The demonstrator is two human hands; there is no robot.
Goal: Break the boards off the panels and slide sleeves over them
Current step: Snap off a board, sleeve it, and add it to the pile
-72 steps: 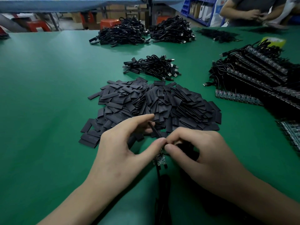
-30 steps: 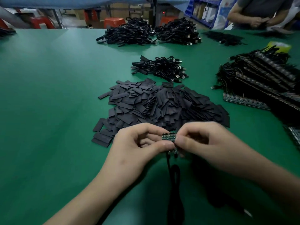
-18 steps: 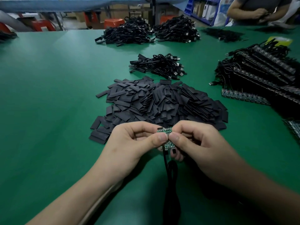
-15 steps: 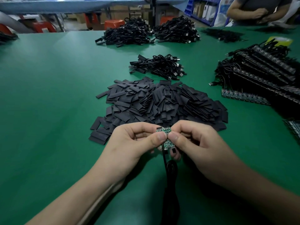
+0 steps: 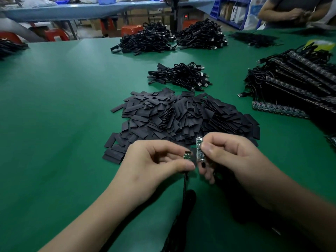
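A: What is held at lower centre of the head view?
B: A small board [image 5: 187,155] is pinched by the left hand [image 5: 154,165], black cable [image 5: 185,184] hanging below; a panel strip [image 5: 199,149] is pinched by the right hand [image 5: 233,157], just beside, apart.
A: And the sleeves?
B: Piled [image 5: 181,115] mid-frame on the green table [image 5: 54,110], above both hands.

Your left hand [image 5: 151,168] holds a board [image 5: 187,155] just left of the panel piece [image 5: 199,148] in your right hand [image 5: 232,155]. Beyond both lies the sleeve pile [image 5: 181,117], a cable bundle [image 5: 180,76] behind it, stacked panels [image 5: 300,84] farther right.
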